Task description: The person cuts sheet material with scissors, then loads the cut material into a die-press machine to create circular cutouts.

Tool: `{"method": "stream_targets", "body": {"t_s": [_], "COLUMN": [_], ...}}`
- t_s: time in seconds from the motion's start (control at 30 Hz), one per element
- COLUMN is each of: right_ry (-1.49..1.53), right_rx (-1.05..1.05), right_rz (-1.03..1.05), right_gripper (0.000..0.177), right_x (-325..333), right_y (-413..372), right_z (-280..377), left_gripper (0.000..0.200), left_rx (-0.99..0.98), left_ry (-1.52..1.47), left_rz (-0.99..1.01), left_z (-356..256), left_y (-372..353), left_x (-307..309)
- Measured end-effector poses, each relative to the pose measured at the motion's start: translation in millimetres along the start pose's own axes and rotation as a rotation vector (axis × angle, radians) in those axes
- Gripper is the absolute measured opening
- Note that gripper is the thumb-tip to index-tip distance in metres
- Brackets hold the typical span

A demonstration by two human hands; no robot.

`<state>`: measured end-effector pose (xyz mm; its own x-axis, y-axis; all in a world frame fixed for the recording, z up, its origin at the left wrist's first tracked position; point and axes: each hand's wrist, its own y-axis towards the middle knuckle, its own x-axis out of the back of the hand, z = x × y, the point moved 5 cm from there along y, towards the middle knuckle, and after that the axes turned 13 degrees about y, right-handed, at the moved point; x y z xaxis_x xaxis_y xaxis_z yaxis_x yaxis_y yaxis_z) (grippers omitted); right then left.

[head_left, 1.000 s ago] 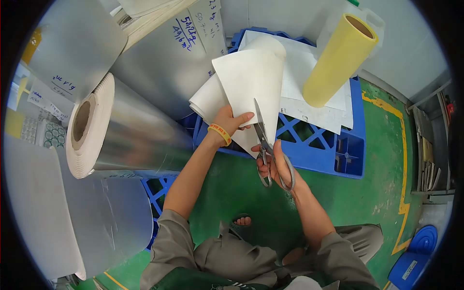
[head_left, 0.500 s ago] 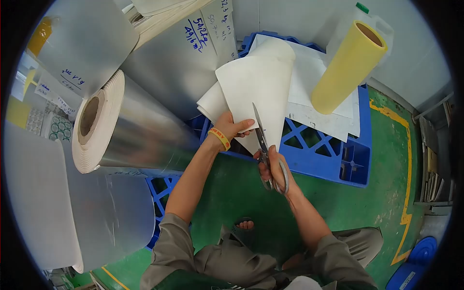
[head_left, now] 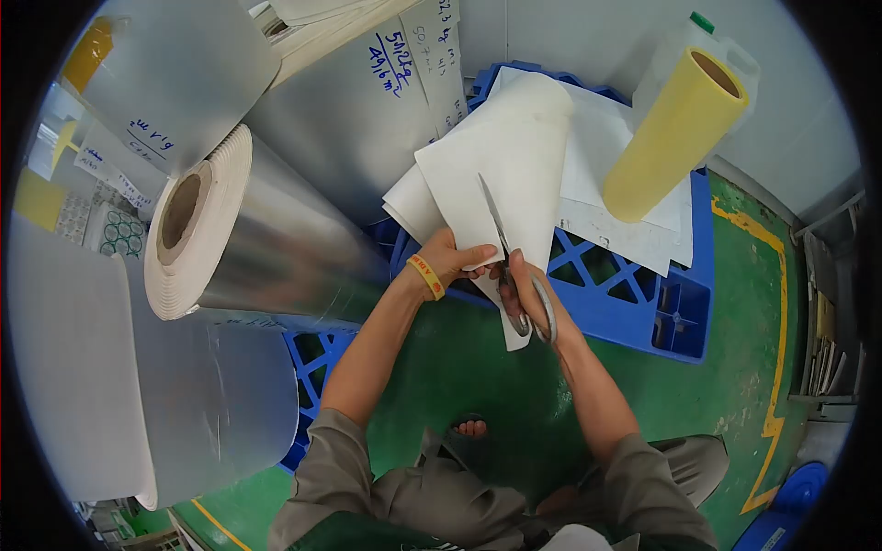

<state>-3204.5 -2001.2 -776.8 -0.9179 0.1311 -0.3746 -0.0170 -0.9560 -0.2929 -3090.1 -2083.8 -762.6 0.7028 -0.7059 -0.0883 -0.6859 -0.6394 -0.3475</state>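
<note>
I see left hand [head_left: 455, 262] grip closed on the white sheet [head_left: 501, 165], pinching its lower edge over the blue pallet [head_left: 643, 298]. Right hand [head_left: 525, 298] grip closed on the scissors [head_left: 496, 220] handles. Blades look nearly together, lying up across the sheet. Yellow roll [head_left: 675, 138] on the right, silver roll [head_left: 276, 248] on the left.
</note>
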Motion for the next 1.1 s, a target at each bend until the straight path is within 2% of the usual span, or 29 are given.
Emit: {"method": "stream_targets", "body": {"t_s": [0.07, 0.17, 0.27, 0.3, 0.43, 0.57, 0.67, 0.7, 0.8, 0.9, 0.97, 1.0, 1.1], "right_ry": [-0.13, -0.174, -0.183, -0.187, -0.181, -0.044, -0.035, -0.114, -0.214, -0.109, -0.063, -0.074, -0.263], "right_rx": [-0.056, -0.015, 0.015, 0.025, 0.072, 0.007, -0.044, -0.01, -0.108, 0.111, -0.004, 0.02, -0.069], "right_rz": [0.045, -0.001, -0.034, -0.044, -0.05, -0.032, -0.008, 0.003, -0.007, -0.085, -0.023, -0.025, -0.043], "right_gripper": [0.063, 0.06, 0.056, 0.055, 0.055, 0.056, 0.056, 0.056, 0.062, 0.071, 0.078, 0.078, 0.079], "right_x": [5, 5, 2, 1, -1, 5, 4, 1, 0, 1, 2, 0, 5], "right_y": [-5, -3, -1, -2, 0, 22, 29, 25, 25, 50, 54, 55, 52], "right_z": [10, 15, 19, 21, 17, 12, 17, 23, 26, 18, 22, 27, 34], "left_gripper": [0.025, 0.034, 0.038, 0.038, 0.026, 0.023, 0.027, 0.028, 0.028, 0.028, 0.029, 0.029, 0.03], "left_rx": [0.023, 0.021, -0.041, -0.092, -0.303, -0.325, -0.324, -0.282, -0.257, -0.247, -0.269, -0.283, -0.237], "left_ry": [0.027, 0.163, -0.144, -0.224, -0.109, 0.016, -0.034, -0.065, -0.087, -0.007, -0.071, -0.106, -0.078], "left_rz": [-0.025, -0.081, -0.471, -0.513, -0.631, -0.576, -0.543, -0.527, -0.508, -0.403, -0.388, -0.377, -0.36], "left_z": [9, 7, -2, -9, -18, -19, -18, -16, -12, -11, -9, -9, -7], "left_y": [-1, -5, 6, 12, 36, 37, 36, 36, 34, 30, 30, 31, 31], "left_x": [6, 7, 22, 29, 39, 27, 30, 31, 33, 25, 23, 23, 23]}}
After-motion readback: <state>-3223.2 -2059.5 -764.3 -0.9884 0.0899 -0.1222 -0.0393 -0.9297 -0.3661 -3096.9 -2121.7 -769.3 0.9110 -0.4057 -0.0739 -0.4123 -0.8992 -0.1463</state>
